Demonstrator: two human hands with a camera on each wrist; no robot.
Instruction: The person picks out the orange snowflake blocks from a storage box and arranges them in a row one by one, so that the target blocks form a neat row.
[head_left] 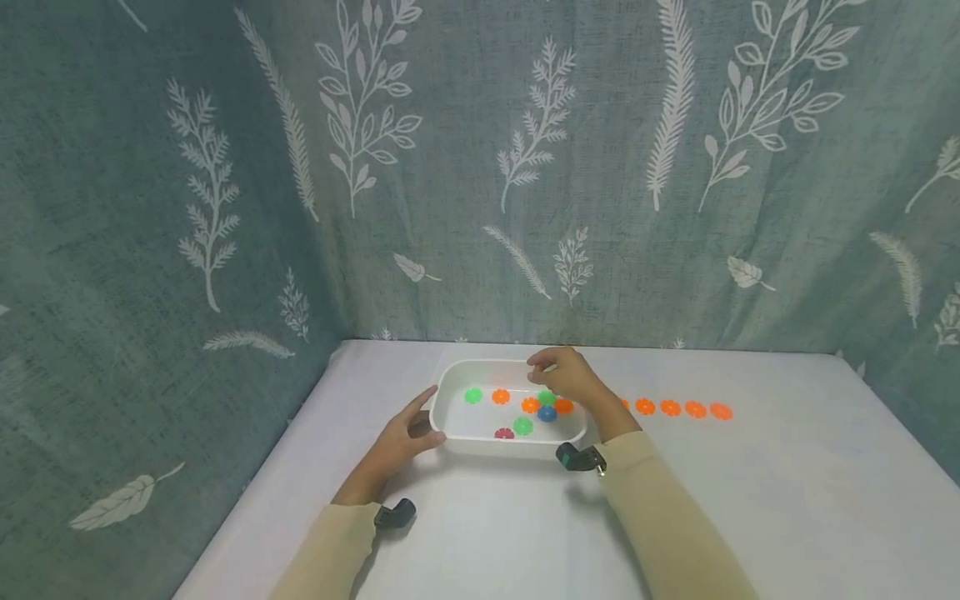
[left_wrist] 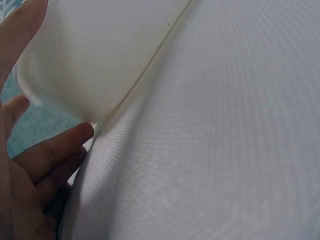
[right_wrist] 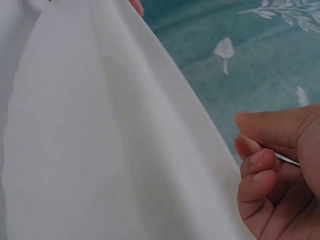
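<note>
A white plastic tub (head_left: pixel 491 447) stands on the table with small round slotted discs inside. Green (head_left: pixel 473 396), orange (head_left: pixel 501 397), blue (head_left: pixel 547 413) and red (head_left: pixel 504 433) ones show. My left hand (head_left: pixel 397 442) grips the tub's left end, thumb at the front corner and fingers spread along the side. In the left wrist view its fingers (left_wrist: pixel 55 150) reach round the tub's corner. Over the back right of the tub is my right hand (head_left: pixel 570 377), fingers bent. The right wrist view shows its thumb and forefinger (right_wrist: pixel 247 146) slightly apart, with nothing visible between them.
Right of the tub, a row of several orange discs (head_left: pixel 671 407) lies on the white-covered table (head_left: pixel 795 467), partly behind the right wrist. A green leaf-patterned curtain (head_left: pixel 465 167) hangs at the table's back and left. Small black wrist cameras (head_left: pixel 395 513) sit at both cuffs.
</note>
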